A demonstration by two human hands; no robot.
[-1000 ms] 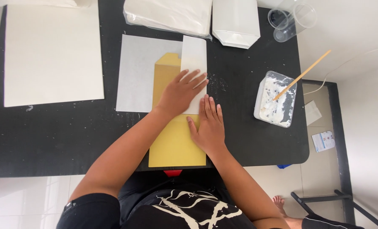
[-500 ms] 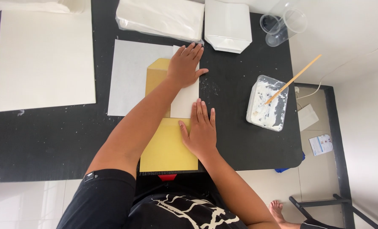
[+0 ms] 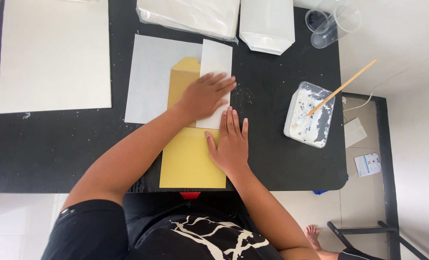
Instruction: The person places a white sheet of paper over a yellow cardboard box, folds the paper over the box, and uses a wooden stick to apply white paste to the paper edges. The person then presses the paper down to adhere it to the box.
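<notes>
Head view: on the black table (image 3: pixel 55 144) a yellow envelope (image 3: pixel 190 161) lies flat, its lower end at the table's near edge and its flap end toward the middle. A narrow white paper strip (image 3: pixel 217 62) lies along the envelope's right side, overlapping it and running on toward the far edge. The left hand (image 3: pixel 202 96) is spread flat, palm down, over the strip and the envelope's upper part, holding nothing. The right hand (image 3: pixel 231 144) is also flat with fingers together, pressing the envelope's right edge just below the strip.

Under the envelope's upper end lies a grey sheet (image 3: pixel 149 79); a large cream sheet (image 3: pixel 55 55) sits toward the far left corner. A tub of white paste (image 3: pixel 310 115) with a wooden stick (image 3: pixel 342 87) stands near the right edge.

The envelope and strip look thin, light and limp, likely to slide or crease; flat pressure or pinching an edge seems best.
</notes>
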